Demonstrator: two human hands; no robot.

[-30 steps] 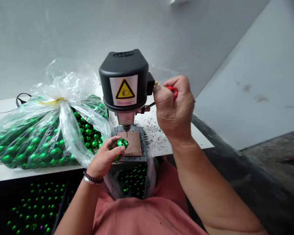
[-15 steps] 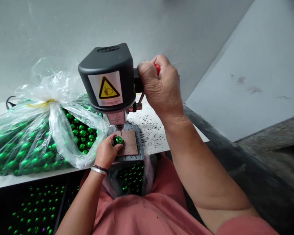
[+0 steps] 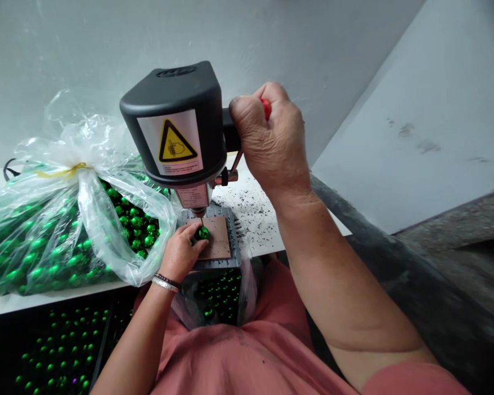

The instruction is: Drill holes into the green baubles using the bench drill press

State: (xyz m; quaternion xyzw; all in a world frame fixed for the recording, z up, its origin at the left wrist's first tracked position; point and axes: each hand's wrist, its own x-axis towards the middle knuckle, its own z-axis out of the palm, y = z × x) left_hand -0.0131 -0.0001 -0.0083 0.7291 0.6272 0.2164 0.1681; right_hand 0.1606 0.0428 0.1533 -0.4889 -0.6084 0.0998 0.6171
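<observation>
My left hand pinches a shiny green ball between thumb and fingers, on a brown square board. That board lies on the grey base plate of a small black drill press. The thin drill bit points down right at the top of the ball; whether it touches, I cannot tell. My right hand is wrapped round the press's lever, whose red knob shows between the fingers.
A clear plastic bag full of green balls, tied with yellow string, lies on the white table at left. Dark shavings are scattered right of the base. More green balls sit in a bag below the table edge and in a dark container lower left.
My left hand has slid the green ball slightly right, under the drill bit. My right hand stays on the lever. The view has shifted a little.
</observation>
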